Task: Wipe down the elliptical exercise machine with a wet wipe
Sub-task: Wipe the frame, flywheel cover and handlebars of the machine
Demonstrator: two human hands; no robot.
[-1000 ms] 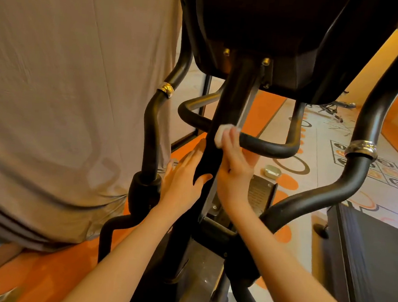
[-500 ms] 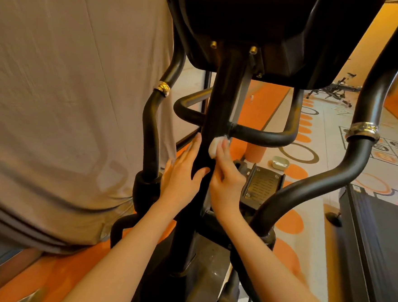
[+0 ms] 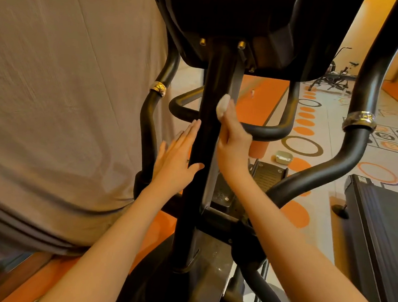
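**Wipe pressed to the centre post, much of the machine out of view**

The top of the elliptical machine is cut off by the upper edge of the view: only the dark underside of its console shows, with a few brass bolts where the centre post joins it. The base of the machine is dim and hard to read, and both swing arms run out of view at the top. A large grey cloth fills the left side and hides whatever lies behind it. Only a corner of the dark treadmill at the right edge is visible. Far off on the patterned floor, an exercise bike is small and blurred, and a small pale box lies on the floor beyond the handlebar loop; its contents cannot be made out.

The wet wipe is a small white wad, mostly covered by the fingers that hold it. It sits at the fingertips of the right hand, which grips it and presses it against the right edge of the centre post, just above the handlebar loop. How the thumb lies cannot be seen.

The left hand is flat, its fingers straight and together, resting against the left side of the same post, lower than the wipe and apart from it, with the thumb reaching across the front of the post.
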